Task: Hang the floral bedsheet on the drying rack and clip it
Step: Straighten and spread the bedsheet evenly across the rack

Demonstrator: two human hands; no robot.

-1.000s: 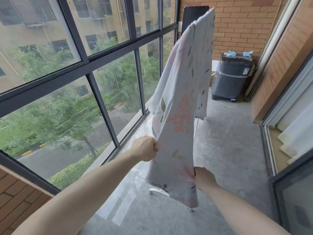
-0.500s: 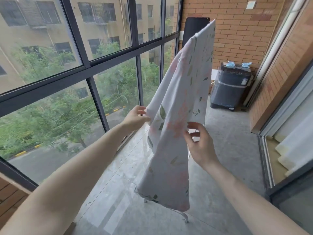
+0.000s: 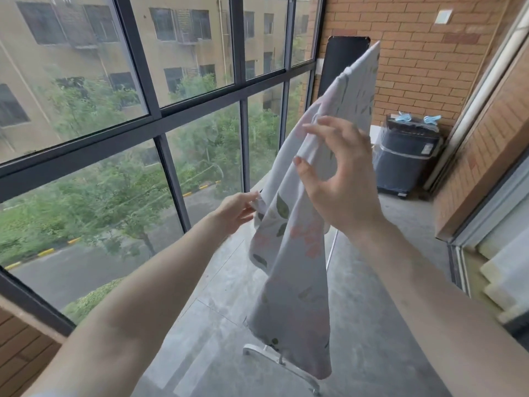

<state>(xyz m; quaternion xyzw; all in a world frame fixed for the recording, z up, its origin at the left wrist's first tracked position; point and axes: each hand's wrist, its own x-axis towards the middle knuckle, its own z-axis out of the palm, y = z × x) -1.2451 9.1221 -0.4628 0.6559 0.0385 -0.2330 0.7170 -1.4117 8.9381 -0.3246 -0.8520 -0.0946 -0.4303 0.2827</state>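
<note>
Fingers [image 3: 253, 202] pinch the floral bedsheet [image 3: 289, 253], hanging lengthwise downward.

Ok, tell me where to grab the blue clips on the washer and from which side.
Take each of the blue clips by its raised handle end, coming from above: they lie flat on the lid of the washer with brick wall close behind. Their exact handle direction is too small to tell.
</note>
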